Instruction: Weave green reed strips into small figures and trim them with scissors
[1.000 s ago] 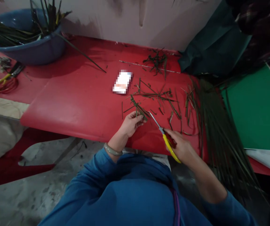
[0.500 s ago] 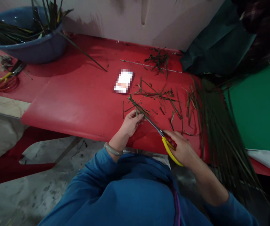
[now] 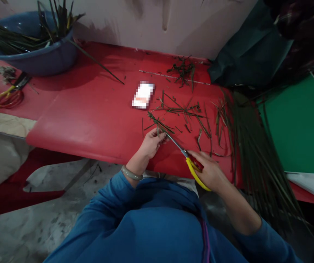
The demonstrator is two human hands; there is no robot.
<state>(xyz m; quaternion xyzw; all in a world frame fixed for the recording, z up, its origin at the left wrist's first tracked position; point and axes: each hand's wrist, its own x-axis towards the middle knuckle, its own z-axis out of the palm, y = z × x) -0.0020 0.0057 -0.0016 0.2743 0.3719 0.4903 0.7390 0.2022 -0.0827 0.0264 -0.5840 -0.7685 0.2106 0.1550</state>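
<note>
scissors meet a small leaf piece at the red table's near edge

nearest of all, below the near edge of the red table, the person's blue top fills the bottom of the view, and a pale bangle sits on the left wrist. the right hand is over the table's near edge, its fingers clenched through and around the loops of the yellow-handled scissors. the blades run up and to the left, and their tips reach the woven leaf piece; whether the blades are parted is too fine to tell. the left hand, a little in from the same edge, pinches the lower end of the leaf piece between thumb and fingers. the piece lies slanted over the table top, its far end pointing up-left.

further in, around the table's middle, cut leaf trimmings lie scattered, with a blurred white pack just to their left. toward the table's right end a long bundle of leaf strips runs from far to near and overhangs the near edge. by the far edge lies a small heap of dark scraps. on the table's far left end sits a blue basin holding more strips, and a second pair of scissors lies in front of it. off the right end lies a green sheet.
</note>
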